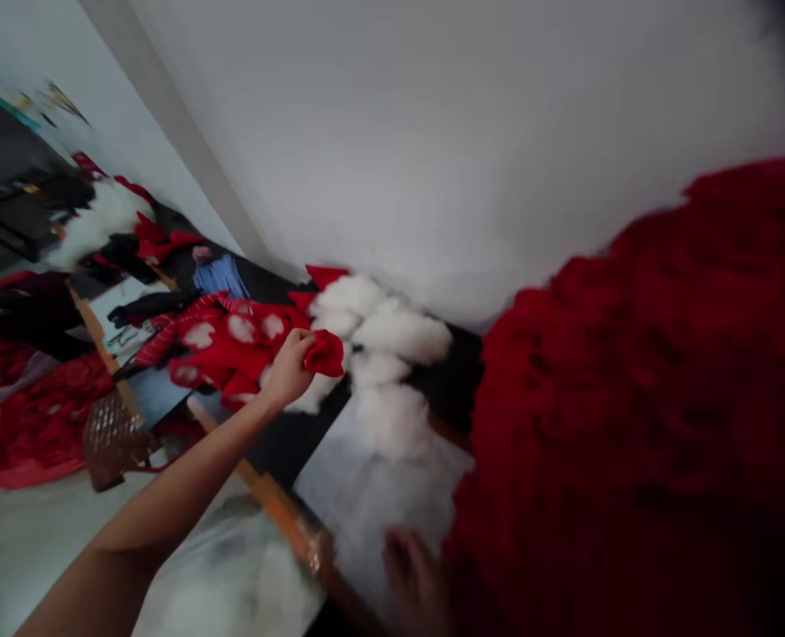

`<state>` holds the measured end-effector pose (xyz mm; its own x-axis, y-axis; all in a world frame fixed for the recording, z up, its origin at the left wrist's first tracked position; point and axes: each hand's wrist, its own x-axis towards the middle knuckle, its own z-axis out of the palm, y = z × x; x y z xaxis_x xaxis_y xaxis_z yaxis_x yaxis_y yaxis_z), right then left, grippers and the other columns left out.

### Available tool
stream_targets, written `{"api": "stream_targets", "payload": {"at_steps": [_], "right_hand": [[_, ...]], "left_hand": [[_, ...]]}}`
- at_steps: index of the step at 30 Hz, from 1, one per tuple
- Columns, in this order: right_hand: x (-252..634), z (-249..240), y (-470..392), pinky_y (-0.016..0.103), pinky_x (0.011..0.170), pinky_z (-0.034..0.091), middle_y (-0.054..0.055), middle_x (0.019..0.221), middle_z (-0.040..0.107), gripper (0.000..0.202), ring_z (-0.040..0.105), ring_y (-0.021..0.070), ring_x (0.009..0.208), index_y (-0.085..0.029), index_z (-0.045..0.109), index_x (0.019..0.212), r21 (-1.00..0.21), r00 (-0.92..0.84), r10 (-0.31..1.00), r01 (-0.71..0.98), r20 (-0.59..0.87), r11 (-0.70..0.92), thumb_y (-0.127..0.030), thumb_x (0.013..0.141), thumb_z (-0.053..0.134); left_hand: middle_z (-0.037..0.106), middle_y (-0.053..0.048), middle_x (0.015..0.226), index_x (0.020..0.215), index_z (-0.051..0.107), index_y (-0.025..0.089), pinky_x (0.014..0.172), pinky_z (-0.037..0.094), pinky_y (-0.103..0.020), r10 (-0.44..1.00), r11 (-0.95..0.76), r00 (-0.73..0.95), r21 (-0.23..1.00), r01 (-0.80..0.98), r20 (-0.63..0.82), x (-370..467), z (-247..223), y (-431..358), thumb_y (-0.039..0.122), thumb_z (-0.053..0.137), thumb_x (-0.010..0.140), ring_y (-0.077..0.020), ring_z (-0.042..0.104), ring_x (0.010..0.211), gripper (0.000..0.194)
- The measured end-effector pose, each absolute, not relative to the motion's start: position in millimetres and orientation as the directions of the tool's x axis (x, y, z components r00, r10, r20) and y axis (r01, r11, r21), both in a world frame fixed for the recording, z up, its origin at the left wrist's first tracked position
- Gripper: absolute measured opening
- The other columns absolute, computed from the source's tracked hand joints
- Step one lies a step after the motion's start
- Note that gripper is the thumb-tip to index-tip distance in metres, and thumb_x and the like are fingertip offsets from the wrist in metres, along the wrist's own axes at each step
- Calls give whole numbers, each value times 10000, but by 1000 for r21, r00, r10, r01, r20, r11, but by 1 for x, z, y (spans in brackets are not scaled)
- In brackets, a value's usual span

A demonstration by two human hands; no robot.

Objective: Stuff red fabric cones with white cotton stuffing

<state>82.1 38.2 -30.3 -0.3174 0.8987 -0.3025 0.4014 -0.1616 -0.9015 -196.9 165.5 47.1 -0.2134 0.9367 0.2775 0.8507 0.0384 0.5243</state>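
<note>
My left hand [292, 367] is stretched out over the table, its fingers closed on a small red fabric piece [325, 354]. Just beyond that piece lies a heap of white fluffy stuffing [398, 332], which spills toward me onto a pale sheet [339, 469] on the table. My right hand [415, 575] is low in the view, blurred and dim, over the near part of the sheet. Beside it on the right rises a large pile of red fabric pieces [597, 407]. Whether the right fingers hold anything is not visible.
Red stuffed pieces with white patches [233, 341] lie left of the stuffing. A wooden table edge [286, 513] runs diagonally, with a brown basket [114, 433] beyond it. A person in dark clothing [26, 314] is at far left. A white wall [392, 133] stands behind.
</note>
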Motion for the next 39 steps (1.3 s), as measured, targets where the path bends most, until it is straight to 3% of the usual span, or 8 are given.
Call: {"api": "stream_targets", "payload": {"at_steps": [5,11,15,22,28,31,36,39], "right_hand": [[55,-7,64,311,737,489,94,1027,559,508,549,193,904,-176,445,1143,-989,-221,966,95,-131,-112,-283,671,599],[52,-18,46,294,724,447,30,827,586,142,543,162,773,-188,538,819,-978,-177,968,146,-177,-152,-164,701,464],[57,-33,21,278,720,445,16,808,578,126,537,148,751,-194,523,812,-991,-227,965,54,-132,-123,-182,701,465],[79,-61,33,289,636,489,35,886,528,265,526,134,672,-197,565,920,-970,-273,932,122,-238,-212,-233,658,563],[61,-65,97,389,950,369,91,1340,201,516,433,203,1042,-238,520,1149,-935,-134,982,310,136,172,-82,659,558],[49,-75,122,358,932,366,96,1166,392,309,448,186,983,-181,610,921,-934,-182,975,308,126,178,-38,685,470],[51,-86,135,307,835,396,45,825,509,139,474,169,830,-189,564,693,-962,-208,974,235,93,142,-103,725,460],[57,-85,137,303,801,395,25,743,516,123,475,160,777,-193,520,623,-977,-185,981,190,62,97,-118,711,477]], "left_hand": [[455,-55,815,706,583,192,719,453,-340,980,75,-182,694,716,81,-102,18,67,182,520,690,-178,484,805,66],[516,-60,1088,1165,420,260,793,472,-326,960,173,-248,971,164,-130,-46,1,0,177,536,665,-179,540,971,520],[581,-5,812,923,484,206,652,481,-267,841,310,-444,948,-71,-308,-42,-16,-11,210,544,658,-130,578,711,272],[563,-4,743,765,487,229,585,465,-284,788,414,-585,868,274,-191,-64,-50,-26,108,447,597,-157,561,674,211],[549,-60,939,902,531,223,755,484,-352,943,299,-253,888,349,-218,-40,-63,-32,77,471,603,-184,544,888,338],[465,-83,1132,1100,499,258,759,494,-324,963,215,72,904,368,-259,-39,-55,-22,104,523,634,-184,499,990,491],[337,-121,1191,1291,343,239,777,475,-359,985,163,-156,719,676,-77,-59,-43,34,172,511,713,-178,481,927,606],[321,-120,1203,1261,422,222,901,390,-417,997,40,-67,482,875,38,-57,-48,80,177,603,655,-235,419,1035,634]]}}
